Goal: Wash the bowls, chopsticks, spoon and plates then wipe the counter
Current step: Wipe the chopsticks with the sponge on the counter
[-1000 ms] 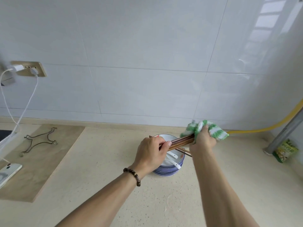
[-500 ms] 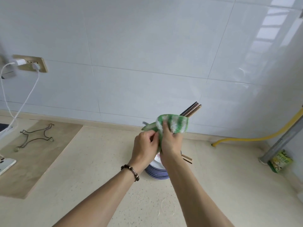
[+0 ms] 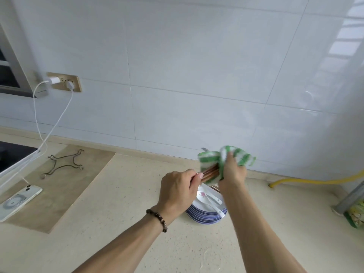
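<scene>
A person's left hand [image 3: 178,191] pinches one end of a bundle of brown chopsticks [image 3: 209,173] above the counter [image 3: 110,213], while the right hand [image 3: 232,173] closes a green-and-white striped cloth [image 3: 226,157] around the far end. Both grips are clamped: the left on the sticks, the right on the cloth wrapped round them. Directly below, a stack of blue-rimmed plates [image 3: 205,215] carries two white ceramic spoons [image 3: 211,200], one partly hidden by the left hand.

The bundle hangs right over the crockery, so a stick slipping from the pinch would likely strike the spoons or plates, or roll off across the counter. A hard tug with the cloth could pull the sticks free of the left hand's light hold. Off to the left a phone [image 3: 18,200] lies charging, its cable [image 3: 59,119] running to a wall socket [image 3: 65,81]; any splashed water reaching that side would be a hazard.
</scene>
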{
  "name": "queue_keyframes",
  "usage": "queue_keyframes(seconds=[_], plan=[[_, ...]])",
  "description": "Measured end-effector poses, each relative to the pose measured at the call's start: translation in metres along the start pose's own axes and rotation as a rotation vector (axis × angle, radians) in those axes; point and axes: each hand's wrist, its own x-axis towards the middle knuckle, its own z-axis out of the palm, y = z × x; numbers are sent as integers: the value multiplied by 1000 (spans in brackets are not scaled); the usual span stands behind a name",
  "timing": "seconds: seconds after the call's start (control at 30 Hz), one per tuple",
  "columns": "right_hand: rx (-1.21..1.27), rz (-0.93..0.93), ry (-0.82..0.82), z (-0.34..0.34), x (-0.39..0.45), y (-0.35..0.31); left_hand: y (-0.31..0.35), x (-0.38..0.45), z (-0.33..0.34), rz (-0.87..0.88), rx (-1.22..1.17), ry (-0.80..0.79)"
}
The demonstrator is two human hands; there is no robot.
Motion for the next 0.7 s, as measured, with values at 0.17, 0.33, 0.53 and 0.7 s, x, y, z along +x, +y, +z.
queue_keyframes(seconds=[0.17,0.33,0.53,0.7], plan=[[95,24,-65,5,-9,7,-1,0,3,46,92,53],[102,62,-69,-3,-7,-3,-7,1,-6,107,81,63],[136,34,-91,4,-9,0,1,5,-7,27,57,36],[95,106,-80,2,2,-17,2,4,-18,46,2,15]])
